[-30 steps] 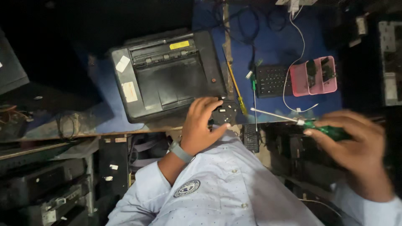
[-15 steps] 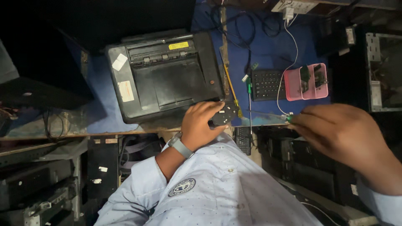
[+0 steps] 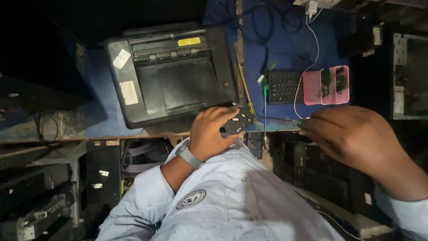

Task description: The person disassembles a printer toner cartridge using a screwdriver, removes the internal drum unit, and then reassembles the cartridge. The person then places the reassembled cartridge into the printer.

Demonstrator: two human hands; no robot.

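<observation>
On the desk's (image 3: 285, 53) left half a black printer (image 3: 171, 76) bears a white square sticker at its top-left corner, a white oblong label with red down its left side, and a yellow oblong label on the rear edge. At the front edge the left hand (image 3: 213, 131) grips a small black part (image 3: 239, 121) just right of the printer. Further right lie a black keypad (image 3: 283, 87) and a pink case (image 3: 327, 85), below which the right hand (image 3: 352, 140) clenches a green-handled screwdriver (image 3: 278, 119) whose tip points at the part.

Your right hand (image 3: 356, 140) hides screwdriver handle; only thin shaft (image 3: 278, 119) shows. Left hand (image 3: 211, 131) covers part of black part (image 3: 238, 121).
</observation>
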